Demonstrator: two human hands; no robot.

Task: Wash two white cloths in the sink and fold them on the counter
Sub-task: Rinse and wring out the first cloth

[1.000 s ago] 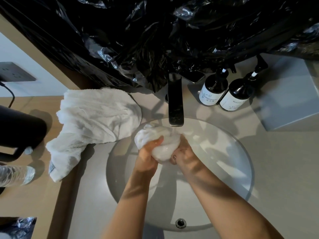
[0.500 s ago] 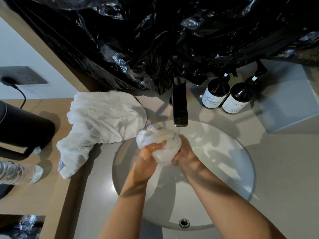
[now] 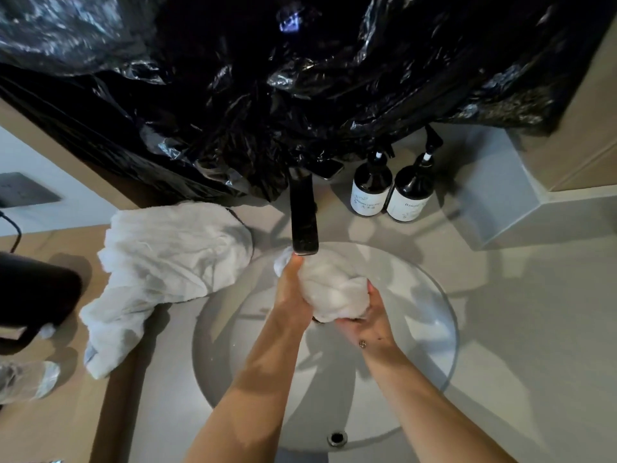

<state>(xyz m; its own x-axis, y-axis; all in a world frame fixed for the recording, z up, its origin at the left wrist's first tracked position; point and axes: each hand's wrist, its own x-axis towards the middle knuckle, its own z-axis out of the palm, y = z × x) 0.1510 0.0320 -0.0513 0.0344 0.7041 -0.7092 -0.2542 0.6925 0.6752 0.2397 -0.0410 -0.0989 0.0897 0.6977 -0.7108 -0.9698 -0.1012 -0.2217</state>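
Note:
A bunched wet white cloth [image 3: 334,290] is held over the round white sink [image 3: 430,332], just under the dark faucet spout [image 3: 303,222]. My left hand [image 3: 292,295] grips the cloth's left side, thumb up near the spout. My right hand [image 3: 367,324] cups and grips it from below on the right. A second white cloth [image 3: 160,265] lies crumpled on the counter left of the sink, one end trailing toward the front.
Two dark pump bottles [image 3: 389,188] stand behind the sink at the right. Black plastic sheeting [image 3: 300,78] hangs over the back wall. A black appliance [image 3: 33,295] and a clear plastic bottle [image 3: 26,382] sit at the far left. A grey box [image 3: 497,198] lies at the right.
Both hands have turned the bunched cloth: the left hand rose toward the spout, the right hand dropped under the cloth. The view shifted slightly.

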